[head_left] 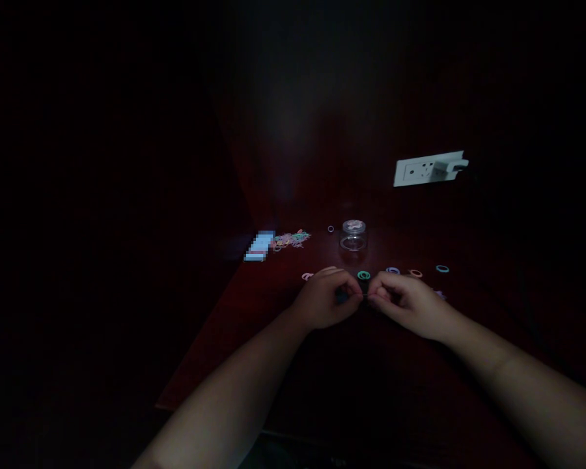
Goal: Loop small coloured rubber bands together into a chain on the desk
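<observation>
Over the table's middle, my left hand (329, 296) and my right hand (407, 299) face each other with fingertips pinched closed. Stretched between both pinches is a thin pale elastic hair band (365, 295), mostly hidden by the fingers. Just behind it lie green hair bands (364, 275). Purple bands (393, 270), orange bands (415, 273) and a teal band (442, 268) lie behind and beside my right hand. Pink bands (307, 277) show at the back of my left hand.
A clear lidded jar (353, 238) stands behind the hands, with a small purple ring (331, 228) to its left. Further left are a heap of mixed coloured bands (292, 240) and a lit, blurred phone screen (260, 246). A wall socket (427, 169) holds a plug. The room is dark.
</observation>
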Demonstrator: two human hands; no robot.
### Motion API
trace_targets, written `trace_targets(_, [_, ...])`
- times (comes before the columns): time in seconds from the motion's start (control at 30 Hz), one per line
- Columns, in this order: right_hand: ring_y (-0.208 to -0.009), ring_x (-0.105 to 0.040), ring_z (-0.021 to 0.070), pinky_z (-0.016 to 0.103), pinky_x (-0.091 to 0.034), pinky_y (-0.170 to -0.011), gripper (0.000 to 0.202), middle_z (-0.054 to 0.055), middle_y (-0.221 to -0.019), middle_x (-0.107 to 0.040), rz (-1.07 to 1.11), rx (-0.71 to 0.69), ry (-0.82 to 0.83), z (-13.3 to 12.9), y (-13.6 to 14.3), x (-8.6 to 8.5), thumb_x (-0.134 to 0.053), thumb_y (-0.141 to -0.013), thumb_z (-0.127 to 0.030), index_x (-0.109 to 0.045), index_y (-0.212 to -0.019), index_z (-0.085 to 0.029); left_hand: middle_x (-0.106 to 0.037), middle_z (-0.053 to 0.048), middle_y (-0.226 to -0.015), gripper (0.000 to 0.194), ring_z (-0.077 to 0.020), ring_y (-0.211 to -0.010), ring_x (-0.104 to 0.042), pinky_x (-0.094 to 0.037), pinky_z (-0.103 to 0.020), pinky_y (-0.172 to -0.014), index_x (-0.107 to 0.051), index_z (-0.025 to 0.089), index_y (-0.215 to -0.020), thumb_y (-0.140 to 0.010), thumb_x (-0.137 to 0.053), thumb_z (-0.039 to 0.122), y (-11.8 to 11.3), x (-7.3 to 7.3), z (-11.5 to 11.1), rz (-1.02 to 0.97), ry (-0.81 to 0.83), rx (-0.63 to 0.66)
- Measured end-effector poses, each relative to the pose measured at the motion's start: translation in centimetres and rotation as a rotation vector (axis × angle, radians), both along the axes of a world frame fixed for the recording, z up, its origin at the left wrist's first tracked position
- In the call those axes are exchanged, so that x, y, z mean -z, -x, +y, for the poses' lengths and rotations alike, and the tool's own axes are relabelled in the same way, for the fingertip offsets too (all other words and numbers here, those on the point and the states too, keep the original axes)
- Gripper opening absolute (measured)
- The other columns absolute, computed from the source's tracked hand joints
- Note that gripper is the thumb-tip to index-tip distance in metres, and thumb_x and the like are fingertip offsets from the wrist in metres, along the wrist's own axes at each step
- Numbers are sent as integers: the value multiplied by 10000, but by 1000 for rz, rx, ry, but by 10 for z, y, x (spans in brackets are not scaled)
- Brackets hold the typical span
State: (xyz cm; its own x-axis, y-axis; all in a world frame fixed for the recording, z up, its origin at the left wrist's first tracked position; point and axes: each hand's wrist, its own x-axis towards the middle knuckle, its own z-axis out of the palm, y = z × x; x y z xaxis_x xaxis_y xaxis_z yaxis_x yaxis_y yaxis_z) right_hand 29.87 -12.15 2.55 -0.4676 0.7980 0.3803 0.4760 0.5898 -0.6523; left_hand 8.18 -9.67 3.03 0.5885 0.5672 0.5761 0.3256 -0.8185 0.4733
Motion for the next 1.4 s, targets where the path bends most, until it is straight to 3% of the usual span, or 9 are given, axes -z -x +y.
trace_targets(0.33, [-576,-433,116,233,-363,-529,77,-39,-642,-469,7,-3,2,-2,1,-1,-567,-871,-224,-551,-800,-199,-674,2,-762,13,-143,-738,-601,-471,-303,-774,-639,189,-821,-828,-648,195,-1,0,-1,-2,4,0])
trace_targets(1.4, [-566,-436,113,231,-359,-522,106,-37,-628,-479,18,34,-32,-1,3,-2,-583,-861,-244,-546,-772,-199,-680,-14,-803,42,-158,-782,-621,-483,-318,-789,-655,192,-873,-844,-640,219,0,2,-1,14,28,-1])
